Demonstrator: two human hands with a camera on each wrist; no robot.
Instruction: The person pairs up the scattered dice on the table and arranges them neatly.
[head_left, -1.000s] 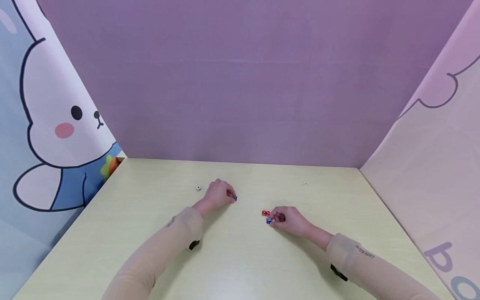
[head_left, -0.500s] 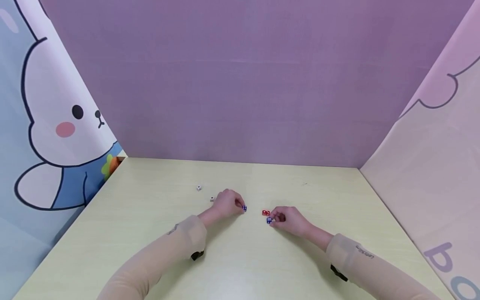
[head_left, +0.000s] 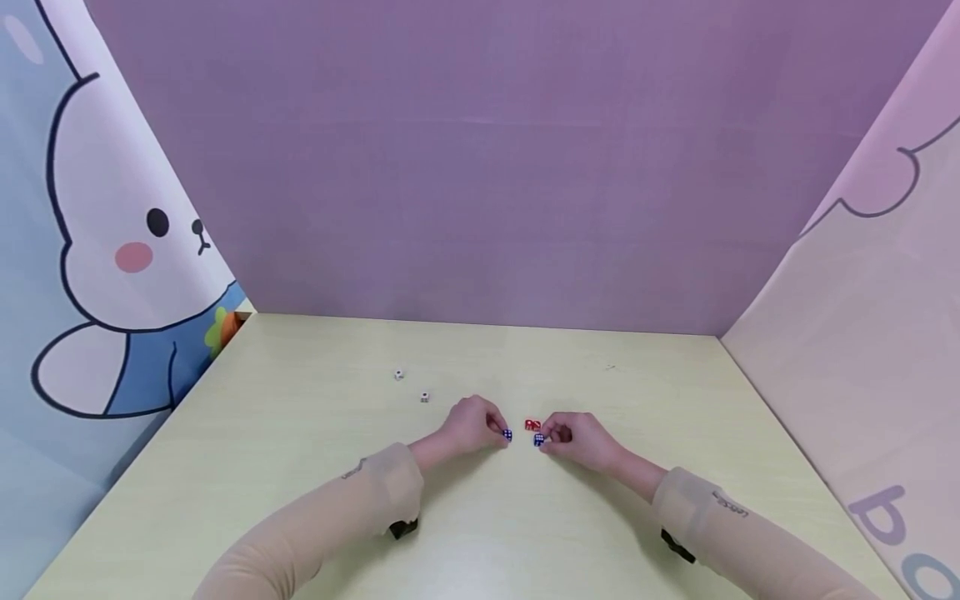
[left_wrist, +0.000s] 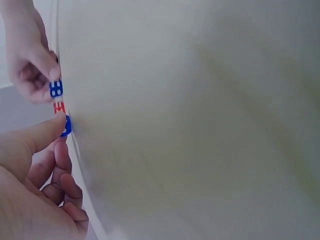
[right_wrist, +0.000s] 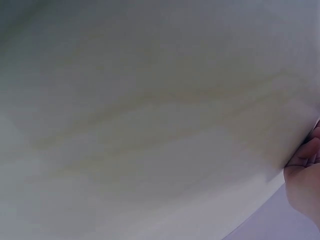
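My left hand (head_left: 472, 425) pinches a blue die (head_left: 507, 435) with white pips between thumb and fingertips. Just to its right, my right hand (head_left: 581, 439) holds a second blue die (head_left: 538, 440) at its fingertips, close in front of two red dice (head_left: 532, 425) that sit side by side. In the left wrist view, the left thumb partly covers its blue die (left_wrist: 67, 126). A bit of red die (left_wrist: 59, 107) shows there between the two blue ones. Only part of the right hand (right_wrist: 304, 172) enters the right wrist view, its die out of sight.
Two white dice lie on the pale wooden table (head_left: 465, 542), one white die (head_left: 398, 374) farther back and another white die (head_left: 424, 397) nearer the left hand. A purple panel (head_left: 480, 167) rises along the back edge, with printed cloth panels at both sides.
My left hand has moved right and toward me with its blue die, closing in on the right hand. The nearer white die has come into view behind it. The right hand stays in place.
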